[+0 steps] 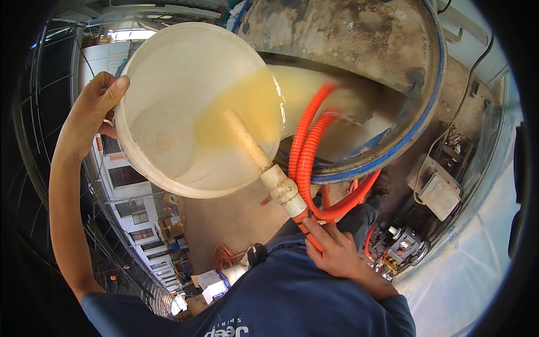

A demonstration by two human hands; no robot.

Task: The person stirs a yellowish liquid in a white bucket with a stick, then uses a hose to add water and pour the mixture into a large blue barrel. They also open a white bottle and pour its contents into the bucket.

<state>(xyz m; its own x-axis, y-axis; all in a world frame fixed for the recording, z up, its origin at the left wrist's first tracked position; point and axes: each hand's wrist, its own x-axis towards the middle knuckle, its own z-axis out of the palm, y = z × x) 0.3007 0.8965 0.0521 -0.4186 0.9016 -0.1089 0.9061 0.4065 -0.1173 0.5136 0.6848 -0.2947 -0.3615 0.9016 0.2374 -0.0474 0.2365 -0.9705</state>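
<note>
My left hand (106,98) is closed on the rim of a large white plastic bucket (163,62), which is tipped toward the right. Pale yellow liquid (241,106) runs over its lip into a big round drum (432,121) with a blue rim and a stained half lid (342,39). In my right hand (337,250), low in front of my body, is an orange ribbed hose (307,154). It ends in a whitish fitting (281,188) with a beige pipe (247,137) pointing up across the bucket. The hose's loops hang over the drum's near edge, and their far ends are blurred.
A grey box-shaped unit (438,194) and a small machine with fittings (401,247) stand at the right. Coiled orange hose (224,255) and cartons (213,283) lie on the floor at the lower left. Translucent sheeting (466,275) hangs on the right.
</note>
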